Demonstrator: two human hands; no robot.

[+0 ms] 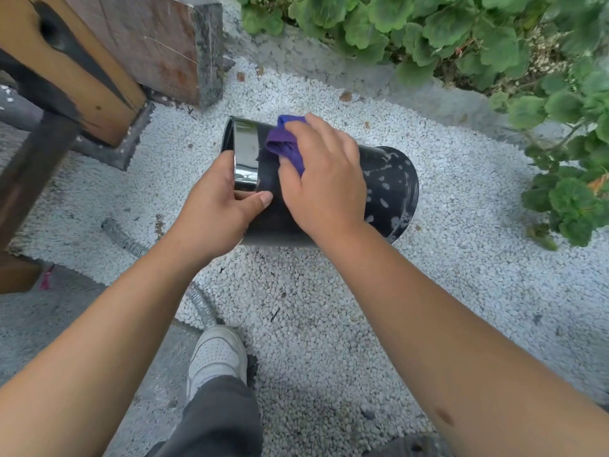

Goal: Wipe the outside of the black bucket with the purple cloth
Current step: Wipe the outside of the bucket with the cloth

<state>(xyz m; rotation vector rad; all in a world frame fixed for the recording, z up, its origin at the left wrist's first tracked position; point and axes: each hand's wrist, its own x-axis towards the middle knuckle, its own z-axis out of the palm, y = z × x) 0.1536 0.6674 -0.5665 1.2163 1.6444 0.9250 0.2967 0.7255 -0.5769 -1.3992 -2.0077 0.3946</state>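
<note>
The black bucket (389, 186) lies on its side above the white gravel, its rim with a shiny metal band to the left and its spotted base to the right. My left hand (216, 209) grips the rim, fingers curled inside and thumb laid along the outer wall. My right hand (324, 179) presses the purple cloth (285, 143) against the bucket's upper side, fingers spread over the cloth. Most of the cloth is hidden under that hand.
White gravel (329, 291) covers the ground. A wooden post (82, 70) and stone block (184, 44) stand at the upper left, green plants (494, 37) behind a concrete kerb along the top right. A metal hose (204, 308) runs by my shoe (217, 354).
</note>
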